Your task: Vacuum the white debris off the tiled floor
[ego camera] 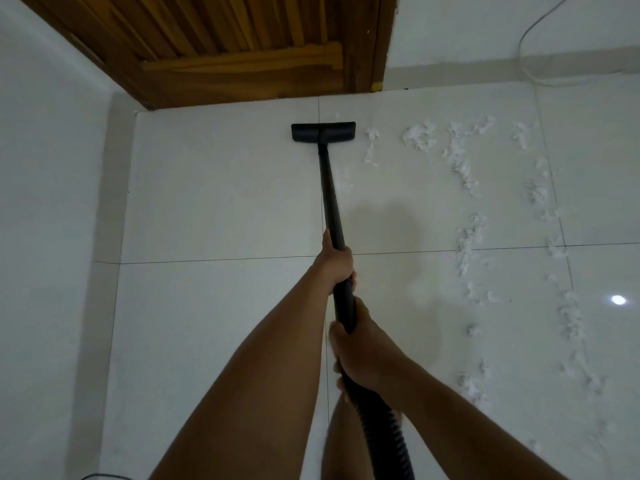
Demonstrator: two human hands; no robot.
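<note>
Two-handed hold; the next sweep lies rightward.
The left hand (337, 263) and, behind it, the right hand (362, 355) both wrap firmly round the long black vacuum wand (329, 188), which runs straight ahead to its flat black nozzle (323, 132). The fluffy white debris (420, 136) lies right of that line, on the right hand's side.

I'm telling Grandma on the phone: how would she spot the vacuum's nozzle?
Find the wooden door. On the tiles just below it sits the nozzle, at the far end of the pole. It is the only wide, flat black bar.
</note>
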